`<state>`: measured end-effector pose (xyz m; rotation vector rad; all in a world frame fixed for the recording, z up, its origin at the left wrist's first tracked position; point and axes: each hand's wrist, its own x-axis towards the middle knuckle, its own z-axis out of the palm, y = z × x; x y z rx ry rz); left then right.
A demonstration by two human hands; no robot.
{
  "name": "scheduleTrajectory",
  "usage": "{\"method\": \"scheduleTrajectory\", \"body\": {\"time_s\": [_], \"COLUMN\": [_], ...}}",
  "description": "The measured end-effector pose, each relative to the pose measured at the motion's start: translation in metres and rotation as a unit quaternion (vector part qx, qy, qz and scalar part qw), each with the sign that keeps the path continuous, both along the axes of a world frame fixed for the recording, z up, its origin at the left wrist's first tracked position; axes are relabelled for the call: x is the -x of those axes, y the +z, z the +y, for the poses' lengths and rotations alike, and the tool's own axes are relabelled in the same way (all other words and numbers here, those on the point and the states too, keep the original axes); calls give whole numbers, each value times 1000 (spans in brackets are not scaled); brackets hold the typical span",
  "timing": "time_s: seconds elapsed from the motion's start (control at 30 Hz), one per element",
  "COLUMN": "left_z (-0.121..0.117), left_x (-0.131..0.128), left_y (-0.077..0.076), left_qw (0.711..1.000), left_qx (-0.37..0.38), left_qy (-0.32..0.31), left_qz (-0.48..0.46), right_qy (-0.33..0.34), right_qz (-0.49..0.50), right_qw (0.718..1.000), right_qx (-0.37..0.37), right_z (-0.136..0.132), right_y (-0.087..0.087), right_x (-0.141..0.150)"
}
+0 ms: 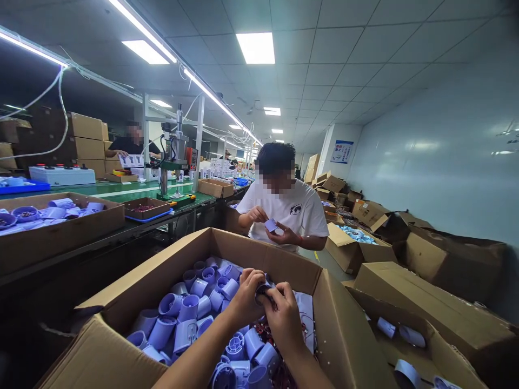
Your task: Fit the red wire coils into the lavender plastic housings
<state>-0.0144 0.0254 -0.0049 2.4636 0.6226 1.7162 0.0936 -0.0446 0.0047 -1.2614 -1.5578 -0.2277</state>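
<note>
Over a large open cardboard box [259,249], both hands meet at one round lavender plastic housing [263,292], its opening turned toward me. My left hand [248,294] wraps round the housing from the left. On the right, my right hand [284,316] is closed, its thumb and fingertips at the opening; whatever they pinch there is hidden. Below lie many loose lavender cup-shaped housings [188,308], some upright, some on their sides. Small dark red wired parts [265,332] lie among them beneath my right hand.
Across the box, a person in a white shirt [284,208] holds another lavender housing [271,225]. At left, a green workbench [121,189] carries a press machine [176,156], a box of housings [81,224] and a tray of red parts [141,209]. Cardboard boxes [430,292] crowd the right.
</note>
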Motion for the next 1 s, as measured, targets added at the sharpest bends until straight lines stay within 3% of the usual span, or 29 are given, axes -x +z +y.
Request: {"method": "scheduleTrajectory", "body": {"time_s": [0.43, 0.77, 0.93, 1.0], "left_z": [-5, -5, -11, -15], "left_x": [2, 0, 3, 4], "left_y": [5, 5, 11, 16], "left_qw": [999, 996, 991, 987], "left_qx": [46, 62, 97, 101], "left_qy": [-8, -71, -86, -107], "left_qz": [24, 9, 37, 65], "right_qy": [40, 65, 3, 9], "right_qz": [3, 96, 178, 221], "right_qw": [996, 990, 978, 965], "right_qx": [74, 82, 111, 140], "right_z": [-3, -7, -6, -6], "right_y": [10, 16, 17, 17], "right_x": [-4, -1, 1, -1]}}
